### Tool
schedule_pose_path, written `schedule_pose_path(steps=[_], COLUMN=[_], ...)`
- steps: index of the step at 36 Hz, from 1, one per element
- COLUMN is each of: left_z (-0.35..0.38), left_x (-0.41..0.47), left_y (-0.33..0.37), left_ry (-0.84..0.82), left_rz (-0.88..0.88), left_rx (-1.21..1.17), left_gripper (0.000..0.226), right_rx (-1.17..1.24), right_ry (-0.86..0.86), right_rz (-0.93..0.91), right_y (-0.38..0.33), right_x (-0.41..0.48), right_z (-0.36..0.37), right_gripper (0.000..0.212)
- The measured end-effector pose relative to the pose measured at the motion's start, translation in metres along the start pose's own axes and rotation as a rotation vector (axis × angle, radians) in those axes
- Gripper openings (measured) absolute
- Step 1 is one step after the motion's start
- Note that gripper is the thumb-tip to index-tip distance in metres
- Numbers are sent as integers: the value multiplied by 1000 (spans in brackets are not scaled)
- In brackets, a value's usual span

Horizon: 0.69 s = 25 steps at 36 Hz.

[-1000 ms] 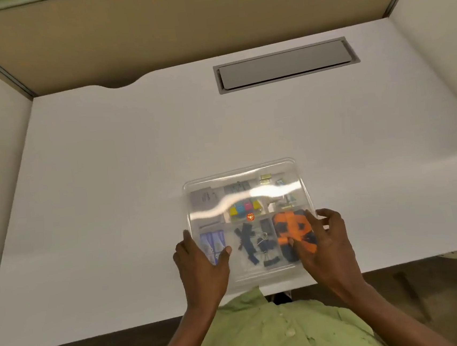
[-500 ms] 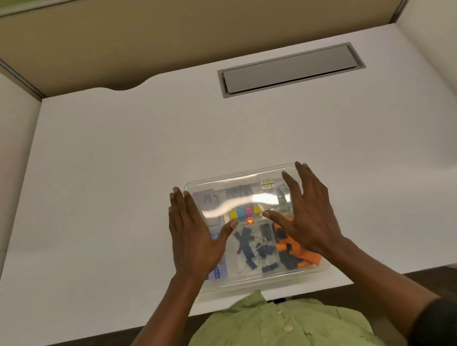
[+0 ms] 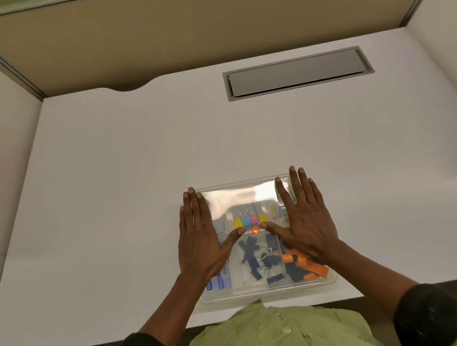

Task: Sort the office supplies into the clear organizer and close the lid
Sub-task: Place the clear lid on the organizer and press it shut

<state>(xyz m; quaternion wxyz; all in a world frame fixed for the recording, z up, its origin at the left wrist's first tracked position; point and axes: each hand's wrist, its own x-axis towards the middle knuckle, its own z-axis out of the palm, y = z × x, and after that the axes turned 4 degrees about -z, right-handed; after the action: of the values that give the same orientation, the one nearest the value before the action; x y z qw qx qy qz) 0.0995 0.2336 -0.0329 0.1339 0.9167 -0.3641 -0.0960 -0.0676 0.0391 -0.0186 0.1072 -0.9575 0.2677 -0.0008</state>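
Clear organizer (image 3: 266, 287) lid lies under the left hand (image 3: 200, 239) and right hand (image 3: 306, 222), both flat, fingers spread, gripping nothing.

light: bright, even | glare: white band on lid (image 3: 252, 195) | edges: wide-angle bowing

Place: an office cubicle.
Desk (image 3: 137, 167): white, bare top, notched at its far edge.
Partitions (image 3: 180, 32): tan panel at the far side, pale panels left and right.
Cable hatch (image 3: 297, 72): grey flap set into the desk, far right.
Supplies: binder clips (image 3: 260, 259) in a clear organizer (image 3: 269, 290).
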Motion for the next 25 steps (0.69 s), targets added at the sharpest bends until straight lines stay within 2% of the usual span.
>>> schedule_pose_path(steps=[10, 25], left_z=[5, -8], left_x=[3, -20], left_y=[0, 0], left_ry=[-27, 22], left_rz=[2, 20], left_rx=[77, 68], left_gripper=[125, 107], right_rx=[-40, 57], right_ry=[-27, 39], right_rz=[-4, -6], right_y=[0, -6], right_x=[2, -24], right_z=[0, -13], right_gripper=[109, 101])
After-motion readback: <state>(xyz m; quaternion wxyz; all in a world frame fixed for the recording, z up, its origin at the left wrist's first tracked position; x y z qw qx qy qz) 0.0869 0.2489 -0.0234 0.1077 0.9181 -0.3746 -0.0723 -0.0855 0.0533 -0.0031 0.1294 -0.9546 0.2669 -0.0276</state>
